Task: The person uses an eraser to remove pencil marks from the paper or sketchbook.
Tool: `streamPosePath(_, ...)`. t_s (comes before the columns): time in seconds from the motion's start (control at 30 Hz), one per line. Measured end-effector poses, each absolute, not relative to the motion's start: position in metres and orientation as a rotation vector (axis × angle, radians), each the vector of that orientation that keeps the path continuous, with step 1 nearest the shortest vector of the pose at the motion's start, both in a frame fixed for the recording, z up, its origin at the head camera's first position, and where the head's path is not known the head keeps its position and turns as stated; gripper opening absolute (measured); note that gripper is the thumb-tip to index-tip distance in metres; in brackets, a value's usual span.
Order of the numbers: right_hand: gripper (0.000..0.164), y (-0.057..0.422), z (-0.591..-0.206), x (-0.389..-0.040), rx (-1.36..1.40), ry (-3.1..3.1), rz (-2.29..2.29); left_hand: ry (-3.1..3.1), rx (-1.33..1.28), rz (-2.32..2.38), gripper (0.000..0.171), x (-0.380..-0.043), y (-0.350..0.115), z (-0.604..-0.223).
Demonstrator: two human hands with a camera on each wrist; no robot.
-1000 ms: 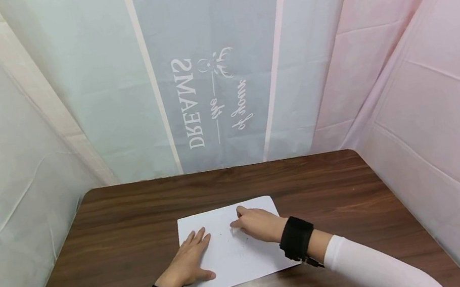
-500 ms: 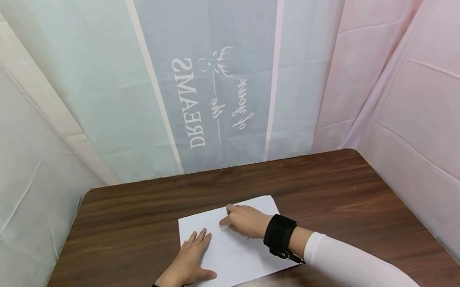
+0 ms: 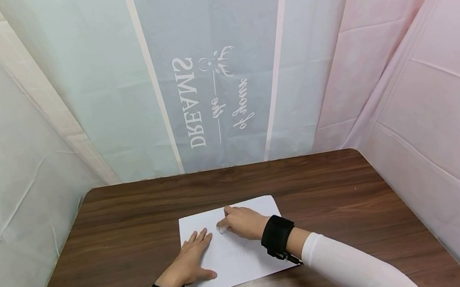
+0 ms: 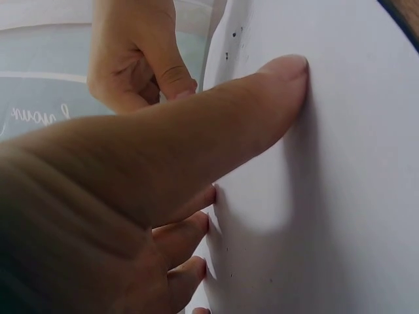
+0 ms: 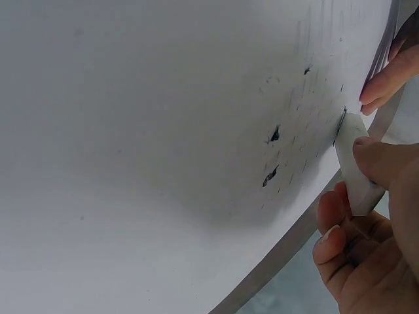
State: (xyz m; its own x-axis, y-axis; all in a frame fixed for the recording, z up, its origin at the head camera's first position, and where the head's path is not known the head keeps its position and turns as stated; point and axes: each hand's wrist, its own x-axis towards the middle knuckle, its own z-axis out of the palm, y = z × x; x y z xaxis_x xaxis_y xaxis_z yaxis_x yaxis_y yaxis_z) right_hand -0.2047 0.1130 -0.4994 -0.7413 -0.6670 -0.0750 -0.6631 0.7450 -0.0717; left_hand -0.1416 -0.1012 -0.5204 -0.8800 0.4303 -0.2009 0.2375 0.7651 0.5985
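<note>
A white sheet of paper (image 3: 260, 260) lies on the table. In the right wrist view my right hand (image 5: 373, 242) pinches a white eraser (image 5: 355, 171) between thumb and fingers, its end down at the paper. Dark eraser crumbs (image 5: 271, 175) and faint grey streaks show on the sheet beside it. In the head view the right hand (image 3: 244, 221) is over the upper middle of the paper. My left hand (image 3: 188, 263) rests spread on the paper's left side, fingertips and thumb (image 4: 281, 75) pressing it.
The brown wooden table (image 3: 127, 243) reaches out around the paper on all sides. A printed curtain (image 3: 209, 24) hangs behind its far edge, with pale cloth at both sides. Each wrist wears a black strap (image 3: 277, 235).
My right hand has moved left and slightly toward the far edge across the paper with the eraser, nearing the left fingers. The left hand stays in place.
</note>
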Motion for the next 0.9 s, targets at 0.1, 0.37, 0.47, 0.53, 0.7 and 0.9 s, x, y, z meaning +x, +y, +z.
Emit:
streamPosePath(0.1,0.031,0.112,-0.500,-0.205,-1.086,2.841,-0.070,2.628,0.516,0.839,0.097,-0.141,-0.102,-0.521)
streamPosePath(0.37,0.028,0.108,-0.497,-0.205,-1.109,2.808,-0.013,2.630,0.526,0.825,0.096,-0.143,-0.101,-0.523)
streamPosePath(0.47,0.028,0.106,-0.496,-0.206,-1.124,2.809,0.038,2.625,0.527,0.830,0.094,-0.143,-0.102,-0.522)
streamPosePath(0.53,0.029,0.104,-0.496,-0.206,-1.144,2.808,0.079,2.627,0.533,0.834,0.092,-0.143,-0.102,-0.522)
streamPosePath(0.7,0.028,0.102,-0.495,-0.208,-1.198,2.814,0.156,2.641,0.531,0.846,0.082,-0.143,-0.102,-0.523)
streamPosePath(0.9,0.027,0.104,-0.500,-0.209,-1.255,2.830,0.185,2.643,0.520,0.882,0.075,-0.143,-0.102,-0.525)
